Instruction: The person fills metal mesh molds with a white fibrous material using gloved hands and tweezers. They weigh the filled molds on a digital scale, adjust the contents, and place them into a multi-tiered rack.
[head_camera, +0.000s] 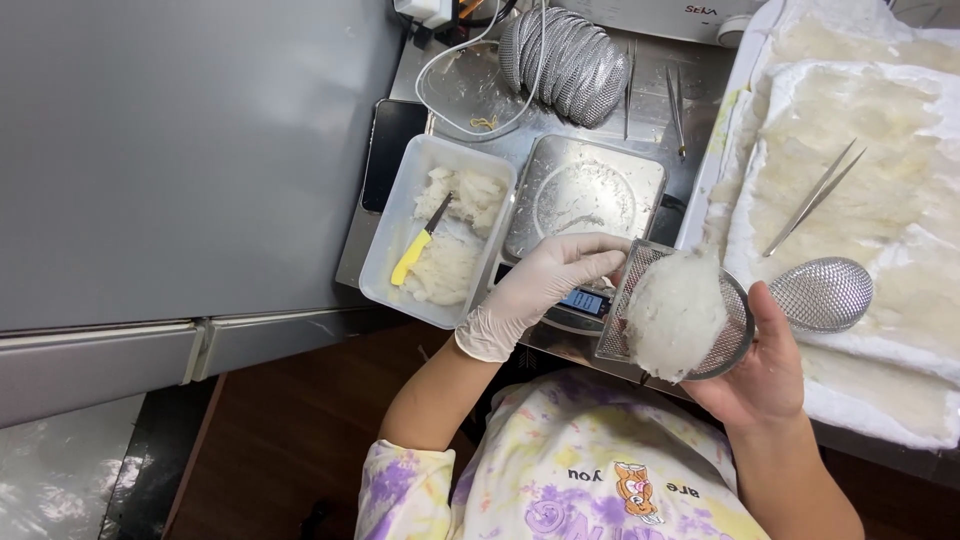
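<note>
Step in hand: shaping. Bare right hand (765, 375) cradles the mesh mould (700, 325), grip grasping it; gloved left hand (535, 285) presses white fibrous material (675, 310), grasping nothing. Next move calls for light, even pressure.

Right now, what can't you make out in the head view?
- Scale readout: partly hidden by the gloved left hand, too small to read.
- Right hand fingers: behind the mesh mould and its white mass.
- Knife blade tip: buried in the white material in the plastic tub.
- Padded cloth tray: cut off by the right edge.
</note>
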